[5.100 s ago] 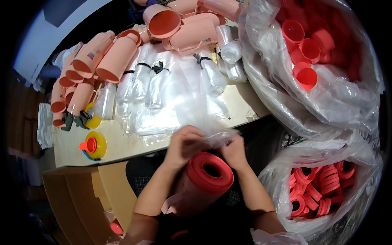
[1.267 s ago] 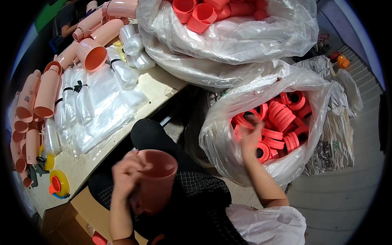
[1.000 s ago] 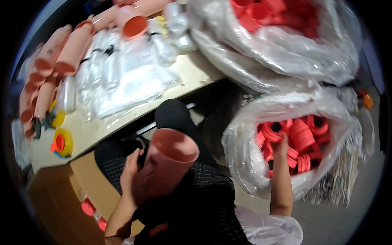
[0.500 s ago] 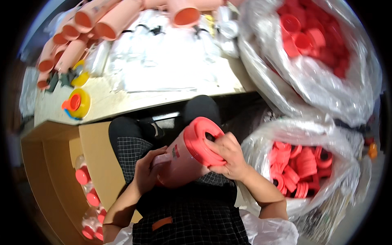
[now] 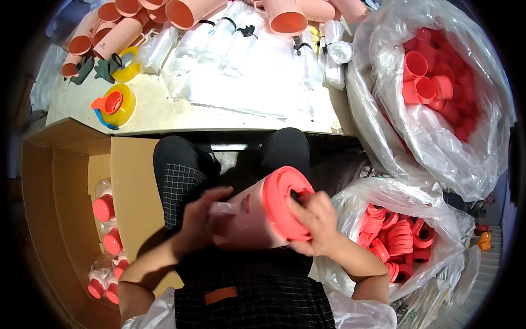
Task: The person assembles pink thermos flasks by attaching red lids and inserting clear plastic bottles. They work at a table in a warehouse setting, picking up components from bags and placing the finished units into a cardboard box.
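Observation:
In front of my lap is a large pink mug with a side handle, lying tilted with its red lid toward the right. My right hand is closed around the lid's edge, thumb near the dark opening in its top. At the handle, my left hand is slightly smeared by motion and grips the mug on that side; some of its fingers are hidden. The lid sits on the mug's mouth. Nearest my right forearm, a clear plastic bag holds several red lids.
To the left stands an open cardboard box containing several clear-wrapped, red-topped items. On the table lie pink mug bodies, clear plastic bags and a yellow tape roll. A bigger bag of red cups stands at far right.
The mug and both hands have shifted slightly right and down in view. My left fingers are straighter at the handle, while my right hand stays on the lid. The whole view has turned a little.

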The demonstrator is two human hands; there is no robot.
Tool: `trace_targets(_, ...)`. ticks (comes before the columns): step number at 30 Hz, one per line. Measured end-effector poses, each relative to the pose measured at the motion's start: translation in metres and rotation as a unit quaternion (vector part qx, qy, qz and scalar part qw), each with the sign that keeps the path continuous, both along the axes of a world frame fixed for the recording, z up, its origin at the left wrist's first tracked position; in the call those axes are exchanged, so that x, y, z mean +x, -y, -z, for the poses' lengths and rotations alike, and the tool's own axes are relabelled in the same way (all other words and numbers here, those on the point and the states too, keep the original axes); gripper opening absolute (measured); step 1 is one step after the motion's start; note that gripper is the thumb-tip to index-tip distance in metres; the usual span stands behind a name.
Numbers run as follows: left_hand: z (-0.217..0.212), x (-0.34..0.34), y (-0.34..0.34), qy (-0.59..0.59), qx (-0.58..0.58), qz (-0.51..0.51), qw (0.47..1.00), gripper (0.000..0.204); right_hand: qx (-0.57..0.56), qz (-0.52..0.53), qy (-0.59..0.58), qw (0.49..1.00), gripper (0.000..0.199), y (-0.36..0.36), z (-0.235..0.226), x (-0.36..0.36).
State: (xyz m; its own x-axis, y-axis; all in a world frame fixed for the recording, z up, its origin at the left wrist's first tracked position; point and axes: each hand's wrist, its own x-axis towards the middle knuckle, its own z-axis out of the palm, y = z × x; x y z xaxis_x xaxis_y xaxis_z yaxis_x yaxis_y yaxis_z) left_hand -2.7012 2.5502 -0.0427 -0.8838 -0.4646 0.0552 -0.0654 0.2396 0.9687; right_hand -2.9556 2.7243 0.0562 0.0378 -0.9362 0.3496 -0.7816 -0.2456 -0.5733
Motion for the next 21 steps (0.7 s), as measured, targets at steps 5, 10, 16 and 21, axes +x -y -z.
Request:
trace_targets(5, 0.020, 0.006, -0.026, 0.027, 0.094, -0.016, 0.995, 0.064, 0.141, 0.087, -0.008, 0.986, 0.059, 0.019, -0.012, -0.010)
trace_targets(10, -0.017, -0.008, -0.046, 0.066, -0.134, -0.021, 0.989, 0.055, 0.150, 0.170, 0.020, 0.974, 0.058, 0.026, 0.011, -0.017)
trace_targets(16, 0.002, -0.004, -0.034, 0.004, 0.031, -0.110, 0.993, 0.044, 0.028, 0.112, -0.043, 0.992, 0.041, 0.023, 0.001, -0.002)
trace_targets(21, -0.001, 0.019, -0.022, 0.003, 0.219, -0.280, 0.935, 0.033, 0.015, 0.321, 0.106, 0.941, 0.014, 0.030, 0.046, -0.045)
